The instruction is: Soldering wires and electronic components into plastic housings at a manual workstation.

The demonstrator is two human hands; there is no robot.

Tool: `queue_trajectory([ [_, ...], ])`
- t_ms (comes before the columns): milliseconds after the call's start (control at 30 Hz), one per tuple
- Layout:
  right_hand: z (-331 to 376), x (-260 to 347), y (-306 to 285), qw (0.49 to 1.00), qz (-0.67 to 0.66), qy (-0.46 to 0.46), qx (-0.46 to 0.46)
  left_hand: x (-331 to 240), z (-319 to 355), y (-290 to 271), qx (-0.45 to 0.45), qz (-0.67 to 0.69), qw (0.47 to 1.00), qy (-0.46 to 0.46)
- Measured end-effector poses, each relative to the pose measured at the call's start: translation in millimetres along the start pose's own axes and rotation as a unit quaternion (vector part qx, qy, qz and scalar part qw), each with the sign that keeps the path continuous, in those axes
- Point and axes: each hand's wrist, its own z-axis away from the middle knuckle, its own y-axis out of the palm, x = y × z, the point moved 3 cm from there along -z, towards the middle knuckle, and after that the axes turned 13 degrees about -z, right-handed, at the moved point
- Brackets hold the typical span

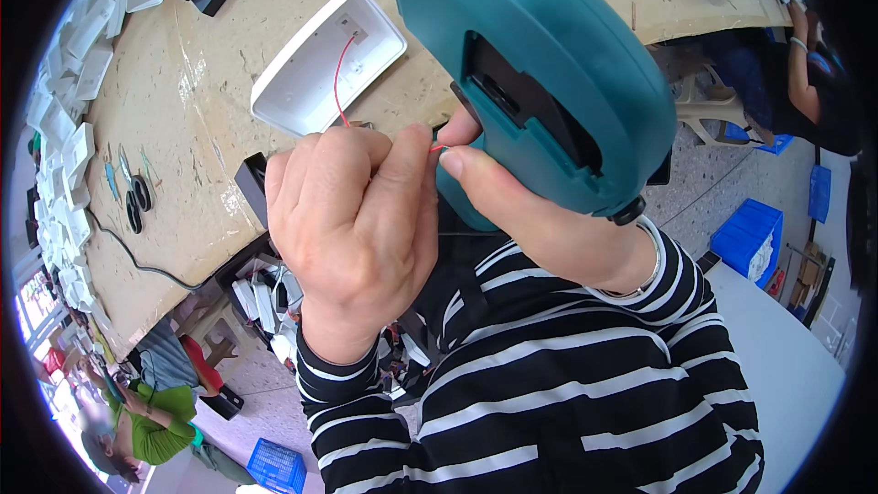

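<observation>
Head view: work in hand, entered by item.

Housing (291, 90), white, one, upper left of centre, open side showing, on the desk (206, 133).

Wire (337, 84), red, one: rises from a plate (347, 29) inside the housing and runs down to the hands at the centre of the frame. Plate end appears done (judged by eye; the joint is too small to read).

Left hand (355, 220): curled nearly closed, wire running in under the fingers, fingertips hidden. Right hand (549, 220): thumb and forefinger nearly together, a short red length showing at their tips; other fingers hidden.

Tool (558, 64), teal, large, upper right of centre, overlapping the right hand; whether gripped, cannot tell.

Outstanding, as judged: the handled stretch of wire, with no finished join visible there.

Stock: white housings (59, 155), heaped, far left; wiring inside them, cannot tell.
</observation>
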Motion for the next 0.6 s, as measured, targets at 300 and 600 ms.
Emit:
queue_trajectory([
  [300,0.0,-9.9,0.2,1.000,0.012,-0.016,-0.001,3.0,2.9,0.8,0.016,0.031,0.999,0.014],
  [600,-1.7,-2.8,-5.4,0.999,0.011,0.041,0.034,14.5,17.2,3.5,0.002,0.145,0.988,-0.053],
])
